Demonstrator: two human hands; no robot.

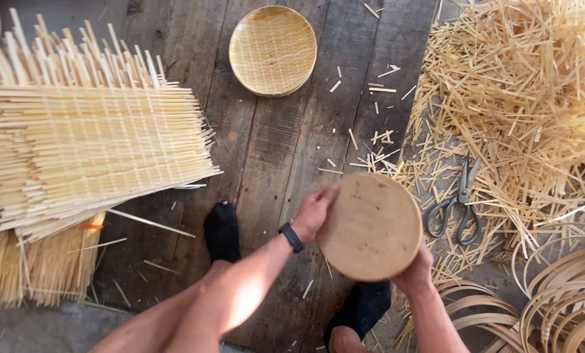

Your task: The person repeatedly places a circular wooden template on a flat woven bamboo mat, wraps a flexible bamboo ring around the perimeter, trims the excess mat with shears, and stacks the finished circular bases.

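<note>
You are in a craft workshop for bamboo basketry, working on a floor of dark, worn wooden planks. A tall stack of pale woven bamboo-strip mats lies to your left, a loose heap of cut straw-coloured bamboo offcuts to your right, with grey metal scissors, coiled thin bamboo hoops and a finished round woven tray.

Two hands are holding a round wooden disc. The left hand is gripping its left edge, and the right hand is holding it underneath. Scissors are lying just beside it by the strips. A woven tray, maybe bamboo, is sitting farther off.
</note>
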